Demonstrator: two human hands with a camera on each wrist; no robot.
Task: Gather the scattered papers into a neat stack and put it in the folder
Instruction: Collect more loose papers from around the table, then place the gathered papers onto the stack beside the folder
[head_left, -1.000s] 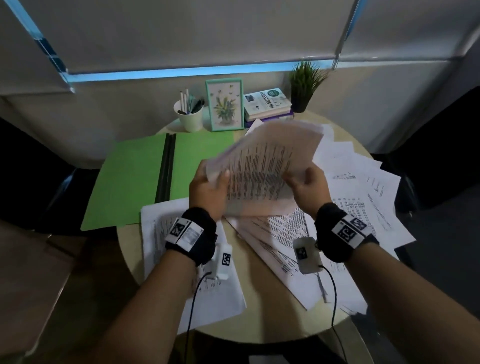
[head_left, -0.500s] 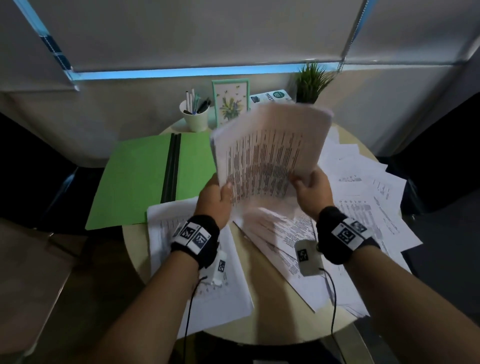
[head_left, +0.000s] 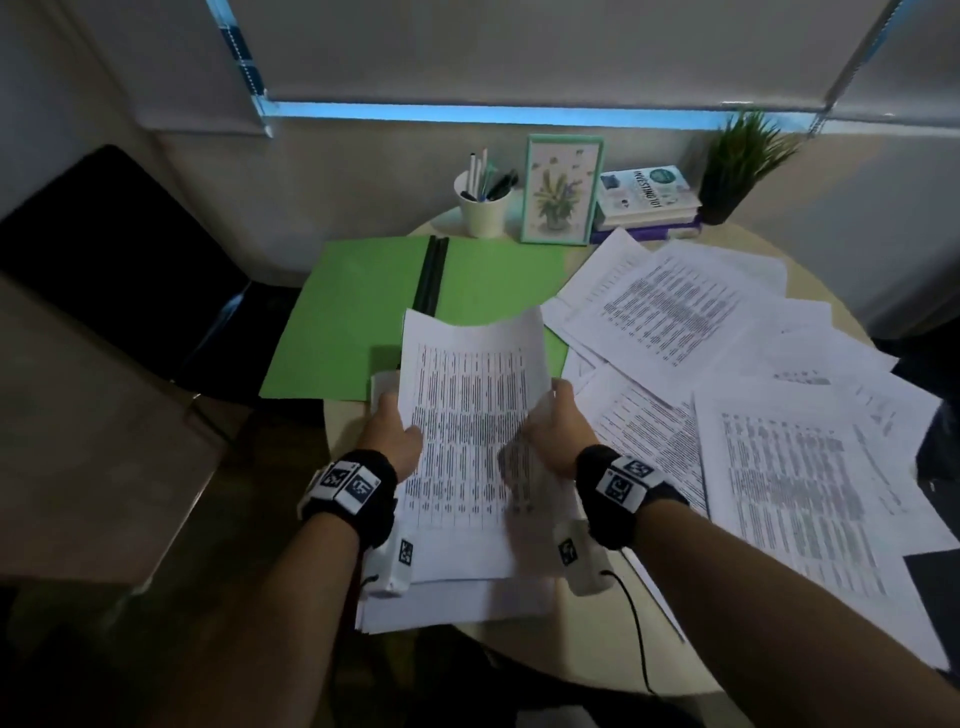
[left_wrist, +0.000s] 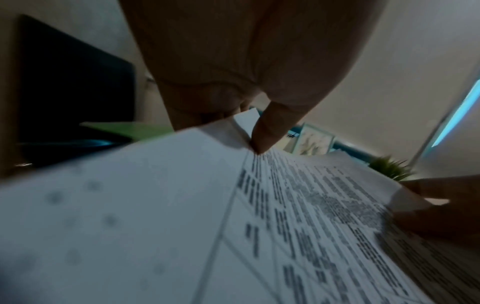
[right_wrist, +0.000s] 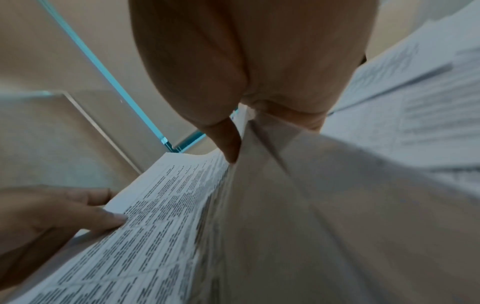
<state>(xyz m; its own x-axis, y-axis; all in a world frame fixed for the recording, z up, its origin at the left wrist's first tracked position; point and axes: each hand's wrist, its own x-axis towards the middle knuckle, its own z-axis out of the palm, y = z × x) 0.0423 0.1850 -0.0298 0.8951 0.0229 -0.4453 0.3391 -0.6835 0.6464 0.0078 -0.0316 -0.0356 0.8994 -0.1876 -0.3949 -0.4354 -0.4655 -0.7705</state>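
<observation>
Both hands hold a bundle of printed papers (head_left: 470, 431) by its side edges, low over the table's near left part. My left hand (head_left: 395, 431) grips the left edge, thumb on top; my right hand (head_left: 556, 431) pinches the right edge. In the left wrist view the thumb (left_wrist: 267, 131) presses the papers (left_wrist: 298, 205). The right wrist view shows the thumb (right_wrist: 228, 142) pinching the papers (right_wrist: 166, 216). More sheets (head_left: 457, 603) lie beneath the bundle. The open green folder (head_left: 363, 312) lies just beyond. Scattered papers (head_left: 727, 395) cover the right half.
The round table (head_left: 571, 660) carries a white pen cup (head_left: 483, 205), a framed plant picture (head_left: 561, 189), stacked books (head_left: 647, 200) and a potted plant (head_left: 737, 161) along its far edge. A dark chair (head_left: 119, 244) stands to the left.
The bundle was raised and tilted up a moment ago. Both hands have brought it down and to the left, onto the sheets by the near edge, in front of the folder.
</observation>
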